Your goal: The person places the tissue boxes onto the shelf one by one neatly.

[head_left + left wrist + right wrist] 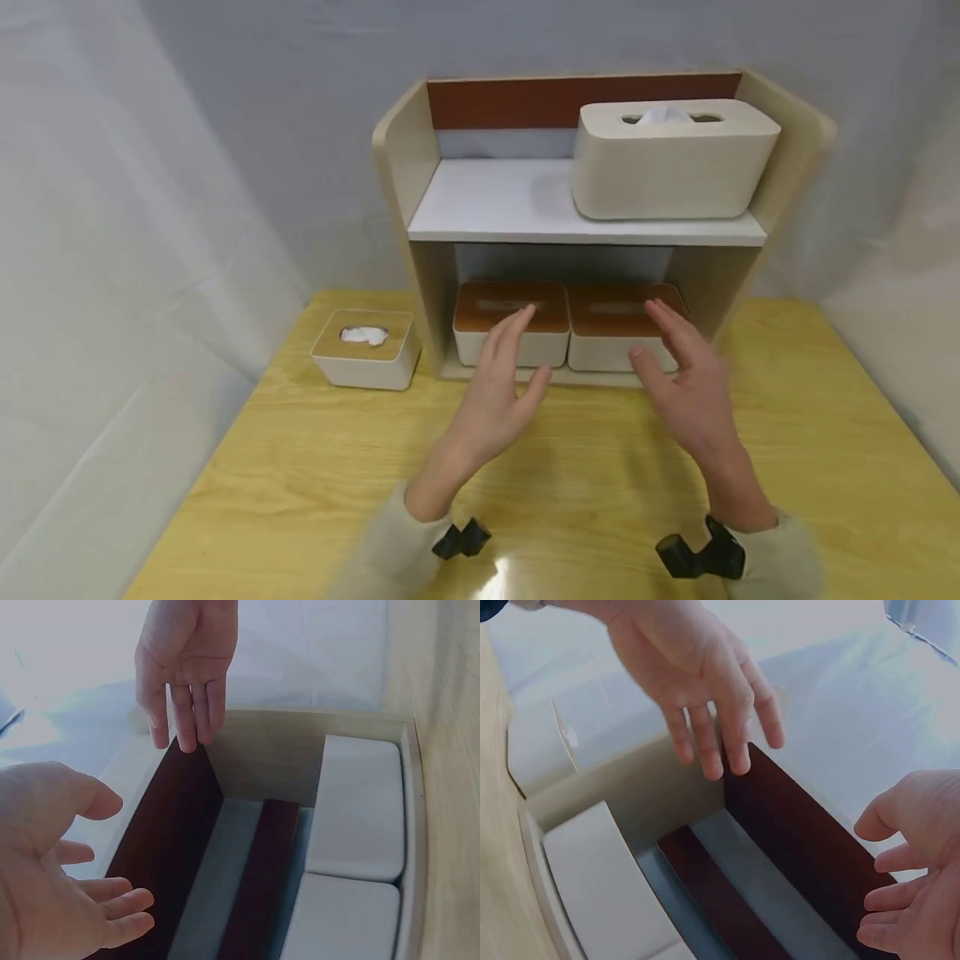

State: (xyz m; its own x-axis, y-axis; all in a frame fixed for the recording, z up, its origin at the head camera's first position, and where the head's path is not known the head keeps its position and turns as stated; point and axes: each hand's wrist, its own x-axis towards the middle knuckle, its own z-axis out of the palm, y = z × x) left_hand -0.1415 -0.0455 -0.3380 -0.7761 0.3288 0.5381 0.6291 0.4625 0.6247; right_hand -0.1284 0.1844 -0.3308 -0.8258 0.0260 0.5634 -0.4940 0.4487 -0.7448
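Hovering hands: left hand [491, 408] and right hand [693, 392] face each other, fingers loosely extended, thumbs standing off; nothing is pinched and no contact shows.
Left brown-topped box [480, 312]: bottom level of the shelf unit [397, 142], beyond the left fingertips.
Right brown-topped box [603, 321]: just beside its neighbour, beyond the right thumb and fingertips.
Expected handling: judged light and fairly stiff; smooth walls may slip, and a knock would more likely mark than break them.
Recommended hold: front wall and lid edge, as the sides offer fingers little room; whether the lids lift off cannot be told.
Large white box [675, 171]: upper level, above and beyond the right fingers, tissue [665, 114] in its slot.
Small box [363, 375]: left of the left fingers, beside the unit.
Surface: wood-grain table [285, 467] below the fingers, glossy, with glare near the left wrist.
Room: pale sheeting [300, 108] behind the unit and at both sides.
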